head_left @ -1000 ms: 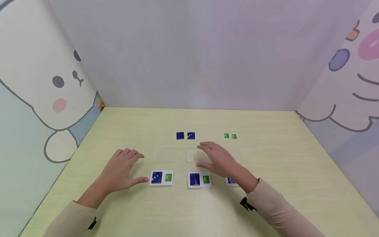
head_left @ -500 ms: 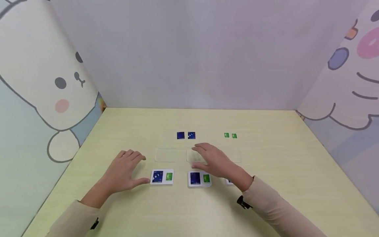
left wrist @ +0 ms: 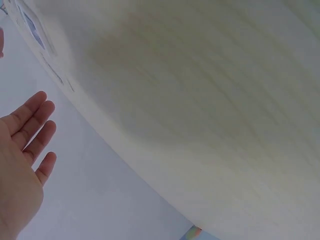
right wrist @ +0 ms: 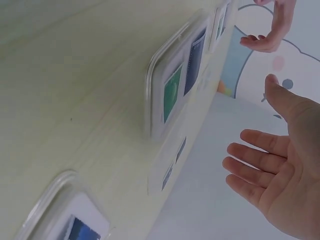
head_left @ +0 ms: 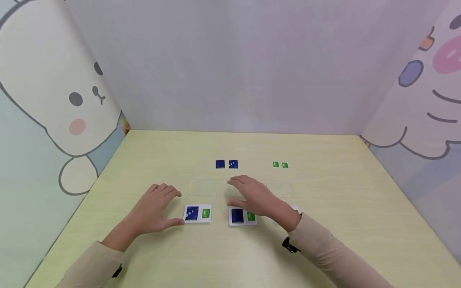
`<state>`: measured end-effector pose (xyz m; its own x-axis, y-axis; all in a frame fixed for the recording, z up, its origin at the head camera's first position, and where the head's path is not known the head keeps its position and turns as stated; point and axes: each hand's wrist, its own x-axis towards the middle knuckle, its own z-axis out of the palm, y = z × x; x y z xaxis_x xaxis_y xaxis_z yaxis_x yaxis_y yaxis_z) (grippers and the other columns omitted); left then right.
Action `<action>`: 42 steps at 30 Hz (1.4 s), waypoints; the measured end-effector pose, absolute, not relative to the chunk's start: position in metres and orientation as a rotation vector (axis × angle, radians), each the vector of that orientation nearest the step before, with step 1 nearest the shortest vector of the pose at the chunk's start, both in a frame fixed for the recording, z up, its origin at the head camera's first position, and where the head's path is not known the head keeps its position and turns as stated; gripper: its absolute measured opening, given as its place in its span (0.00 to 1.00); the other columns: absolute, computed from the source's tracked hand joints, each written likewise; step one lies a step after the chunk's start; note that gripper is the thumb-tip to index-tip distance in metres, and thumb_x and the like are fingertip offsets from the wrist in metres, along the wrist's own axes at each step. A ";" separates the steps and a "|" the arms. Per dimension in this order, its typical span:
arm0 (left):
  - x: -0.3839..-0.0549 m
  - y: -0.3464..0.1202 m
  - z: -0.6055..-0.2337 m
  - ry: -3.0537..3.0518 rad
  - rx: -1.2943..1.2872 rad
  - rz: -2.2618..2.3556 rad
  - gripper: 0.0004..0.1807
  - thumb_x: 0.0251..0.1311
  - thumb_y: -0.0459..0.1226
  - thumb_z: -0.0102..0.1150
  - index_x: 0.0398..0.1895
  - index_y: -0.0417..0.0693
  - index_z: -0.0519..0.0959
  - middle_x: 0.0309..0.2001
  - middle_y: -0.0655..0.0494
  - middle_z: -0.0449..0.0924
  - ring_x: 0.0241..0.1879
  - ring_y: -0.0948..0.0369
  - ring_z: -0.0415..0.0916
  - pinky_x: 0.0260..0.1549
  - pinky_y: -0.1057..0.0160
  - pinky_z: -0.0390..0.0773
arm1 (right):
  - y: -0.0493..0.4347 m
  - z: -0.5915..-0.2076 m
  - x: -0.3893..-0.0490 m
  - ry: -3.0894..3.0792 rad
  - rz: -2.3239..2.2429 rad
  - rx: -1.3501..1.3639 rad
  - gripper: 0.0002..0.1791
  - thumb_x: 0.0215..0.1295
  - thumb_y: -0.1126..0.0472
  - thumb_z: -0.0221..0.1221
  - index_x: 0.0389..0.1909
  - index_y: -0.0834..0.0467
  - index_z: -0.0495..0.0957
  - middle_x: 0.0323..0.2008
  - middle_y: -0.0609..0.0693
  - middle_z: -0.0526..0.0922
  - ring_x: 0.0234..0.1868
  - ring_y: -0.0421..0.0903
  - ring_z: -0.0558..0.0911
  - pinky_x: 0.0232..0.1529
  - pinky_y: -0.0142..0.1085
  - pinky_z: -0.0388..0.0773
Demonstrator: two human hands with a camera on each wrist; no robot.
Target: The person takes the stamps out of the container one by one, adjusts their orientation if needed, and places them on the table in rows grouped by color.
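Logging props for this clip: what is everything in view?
Cards: 3, white with blue and green squares, near row
Sheets: 3, clear, middle row
Blue squares: 2 loose, blue, far row
Green squares: 2 loose, green, far row
Table: 1, pale yellow, beneath
Wall: 1, pale, behind
Panels: 2, cartoon-printed, both sides
Wrist devices: 2, black, under wrists
Sleeves: 2, beige, forearms
Left hand: 1, bare, by left card
Right hand: 1, bare, near middle card

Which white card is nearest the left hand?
The leftmost white card, with the left hand by its left edge; the middle card and right card lie farther away.
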<state>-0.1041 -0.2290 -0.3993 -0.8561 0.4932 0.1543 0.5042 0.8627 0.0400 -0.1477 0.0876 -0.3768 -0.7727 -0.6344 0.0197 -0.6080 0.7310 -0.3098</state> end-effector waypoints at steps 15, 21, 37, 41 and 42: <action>-0.105 -0.223 -0.406 -2.943 -0.832 -0.162 0.38 0.46 0.67 0.65 0.51 0.49 0.78 0.50 0.56 0.81 0.53 0.55 0.75 0.58 0.48 0.70 | 0.071 -0.376 -0.147 2.811 -0.464 -1.079 0.34 0.63 0.43 0.62 0.63 0.61 0.73 0.61 0.55 0.79 0.64 0.50 0.76 0.64 0.43 0.74; -0.105 -0.220 -0.406 -2.949 -0.860 -0.115 0.37 0.46 0.66 0.65 0.50 0.49 0.79 0.49 0.57 0.82 0.53 0.56 0.74 0.57 0.49 0.70 | 0.062 -0.375 -0.147 2.782 -0.438 -1.111 0.33 0.63 0.44 0.63 0.63 0.61 0.74 0.61 0.54 0.79 0.63 0.49 0.77 0.63 0.41 0.75; -0.108 -0.216 -0.407 -3.010 -0.892 -0.121 0.35 0.49 0.66 0.63 0.50 0.51 0.79 0.49 0.58 0.82 0.52 0.57 0.74 0.57 0.50 0.71 | 0.046 -0.379 -0.148 2.761 -0.387 -1.153 0.32 0.64 0.43 0.62 0.63 0.58 0.74 0.61 0.52 0.79 0.64 0.47 0.77 0.64 0.40 0.75; -0.108 -0.215 -0.407 -3.020 -0.893 -0.137 0.33 0.49 0.64 0.64 0.49 0.50 0.79 0.49 0.58 0.82 0.52 0.57 0.74 0.56 0.50 0.70 | 0.043 -0.380 -0.148 2.747 -0.382 -1.144 0.32 0.64 0.43 0.62 0.63 0.58 0.74 0.61 0.51 0.79 0.64 0.47 0.77 0.64 0.39 0.74; -0.108 -0.215 -0.407 -3.021 -0.895 -0.143 0.33 0.49 0.64 0.64 0.49 0.50 0.79 0.49 0.58 0.82 0.52 0.57 0.74 0.56 0.50 0.70 | 0.042 -0.380 -0.148 2.745 -0.380 -1.143 0.32 0.64 0.43 0.62 0.63 0.58 0.74 0.61 0.51 0.79 0.64 0.47 0.77 0.64 0.39 0.75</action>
<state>-0.1082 -0.2147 -0.4074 -0.8389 0.5441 0.0140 0.5430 0.8348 0.0906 -0.1482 0.0420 -0.3803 -0.7002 -0.7131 -0.0351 -0.6768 0.6787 -0.2853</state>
